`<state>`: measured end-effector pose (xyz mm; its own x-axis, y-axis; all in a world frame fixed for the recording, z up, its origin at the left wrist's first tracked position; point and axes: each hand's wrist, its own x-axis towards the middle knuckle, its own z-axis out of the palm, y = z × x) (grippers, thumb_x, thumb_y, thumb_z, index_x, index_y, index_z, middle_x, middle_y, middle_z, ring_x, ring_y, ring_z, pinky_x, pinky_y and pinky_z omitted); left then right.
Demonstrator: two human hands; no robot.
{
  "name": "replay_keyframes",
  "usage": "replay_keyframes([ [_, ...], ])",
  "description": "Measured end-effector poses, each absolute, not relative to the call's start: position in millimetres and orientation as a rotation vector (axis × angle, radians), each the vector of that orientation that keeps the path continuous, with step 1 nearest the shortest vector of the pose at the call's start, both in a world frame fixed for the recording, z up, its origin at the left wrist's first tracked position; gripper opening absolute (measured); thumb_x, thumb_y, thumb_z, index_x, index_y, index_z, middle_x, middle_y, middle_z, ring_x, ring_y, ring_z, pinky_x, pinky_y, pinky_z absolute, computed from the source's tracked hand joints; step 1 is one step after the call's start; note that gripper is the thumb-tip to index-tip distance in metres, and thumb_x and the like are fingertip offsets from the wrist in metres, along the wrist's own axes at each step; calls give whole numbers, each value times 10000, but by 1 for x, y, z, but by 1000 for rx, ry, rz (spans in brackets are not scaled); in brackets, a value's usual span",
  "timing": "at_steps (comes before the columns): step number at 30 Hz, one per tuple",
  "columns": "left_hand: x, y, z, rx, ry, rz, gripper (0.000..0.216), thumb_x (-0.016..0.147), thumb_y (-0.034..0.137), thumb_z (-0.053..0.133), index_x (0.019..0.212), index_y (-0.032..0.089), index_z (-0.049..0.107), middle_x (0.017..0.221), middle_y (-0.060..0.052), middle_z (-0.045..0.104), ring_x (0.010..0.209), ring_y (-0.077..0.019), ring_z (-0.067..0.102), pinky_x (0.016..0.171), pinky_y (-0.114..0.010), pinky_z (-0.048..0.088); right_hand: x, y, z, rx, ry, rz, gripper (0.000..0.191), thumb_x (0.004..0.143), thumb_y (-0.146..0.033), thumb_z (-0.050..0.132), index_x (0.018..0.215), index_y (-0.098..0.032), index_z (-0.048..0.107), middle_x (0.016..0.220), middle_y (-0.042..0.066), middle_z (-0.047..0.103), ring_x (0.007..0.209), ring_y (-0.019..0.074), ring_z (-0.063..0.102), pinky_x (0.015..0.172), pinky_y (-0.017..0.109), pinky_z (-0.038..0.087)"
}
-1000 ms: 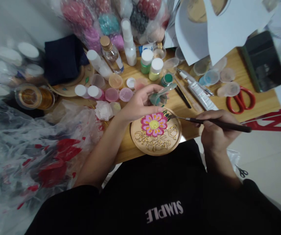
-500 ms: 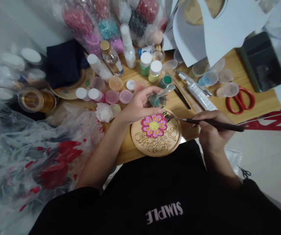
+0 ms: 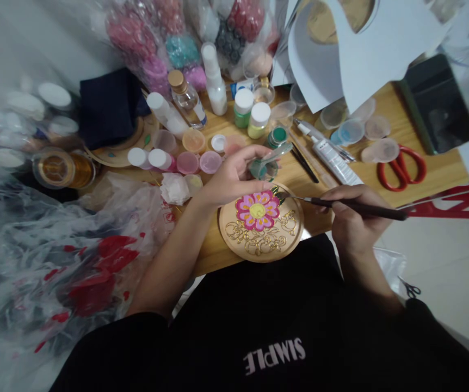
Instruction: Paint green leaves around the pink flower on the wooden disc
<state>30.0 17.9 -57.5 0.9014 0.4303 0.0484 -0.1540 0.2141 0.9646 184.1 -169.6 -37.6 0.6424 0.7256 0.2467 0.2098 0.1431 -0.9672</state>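
From my end I had the round wooden board (image 3: 227, 215) at the near edge of the desk (image 3: 209, 251), right in front of the wearer's black shirt (image 3: 234, 321), with the pink flower (image 3: 257, 210) facing up and a gold-lined pattern (image 3: 265, 239) on its near part, bare of colour. My right hand (image 3: 352, 215) gripped the dark-handled brush (image 3: 365, 208) between thumb and fingers, its tip down at the green leaves (image 3: 274, 190) on the flower's far right side. What had changed was slight: against a second earlier, the handle's back end lay a little further left, while the tip was at the same leaves. I judged that to be a short stroke within one small patch, so the work there looked unfinished. My left hand (image 3: 234, 177) was curled round a small clear cup (image 3: 262, 170) with green in it, a pale stick (image 3: 277, 154) leaning out to the right. That hand sat over the board's far left edge; I couldn't tell whether it touched the wood. Beyond the cup stood an uncapped green pot (image 3: 278, 134). To the right lay a white tube (image 3: 334, 158) and, farther over, red-handled scissors (image 3: 403, 166).
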Motion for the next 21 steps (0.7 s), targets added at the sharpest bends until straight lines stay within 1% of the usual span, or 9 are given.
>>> replay_keyframes([
  [7, 30, 18, -58, 1311, 251, 411, 478, 708, 279, 834, 1113, 199, 593, 1110, -48, 676, 1089, -205, 661, 969, -352, 543, 185, -169, -40, -1410, -841, 432, 76, 769, -204, 692, 795, -257, 740, 665, -42, 703, 534, 122, 613, 467, 274, 495],
  [12, 30, 18, -55, 1297, 266, 398, 473, 708, 258, 829, 1107, 195, 582, 1107, -47, 674, 1084, -194, 658, 969, -345, 542, 184, -169, -38, -1401, -815, 425, 88, 764, -180, 679, 783, -241, 739, 648, -36, 694, 526, 115, 609, 461, 261, 487],
  [17, 30, 18, -54, 1298, 291, 379, 481, 701, 279, 837, 1100, 190, 584, 1114, -52, 670, 1103, -206, 650, 984, -364, 531, 183, -168, -36, -1408, -843, 449, 92, 772, -176, 681, 795, -246, 736, 669, -36, 702, 543, 118, 621, 488, 265, 505],
  [21, 30, 18, -55, 1293, 274, 397, 486, 694, 274, 845, 1096, 201, 582, 1106, -43, 663, 1091, -200, 652, 981, -360, 528, 182, -168, -35, -1407, -827, 467, 100, 763, -148, 672, 792, -224, 730, 661, -32, 698, 558, 117, 627, 505, 257, 503],
])
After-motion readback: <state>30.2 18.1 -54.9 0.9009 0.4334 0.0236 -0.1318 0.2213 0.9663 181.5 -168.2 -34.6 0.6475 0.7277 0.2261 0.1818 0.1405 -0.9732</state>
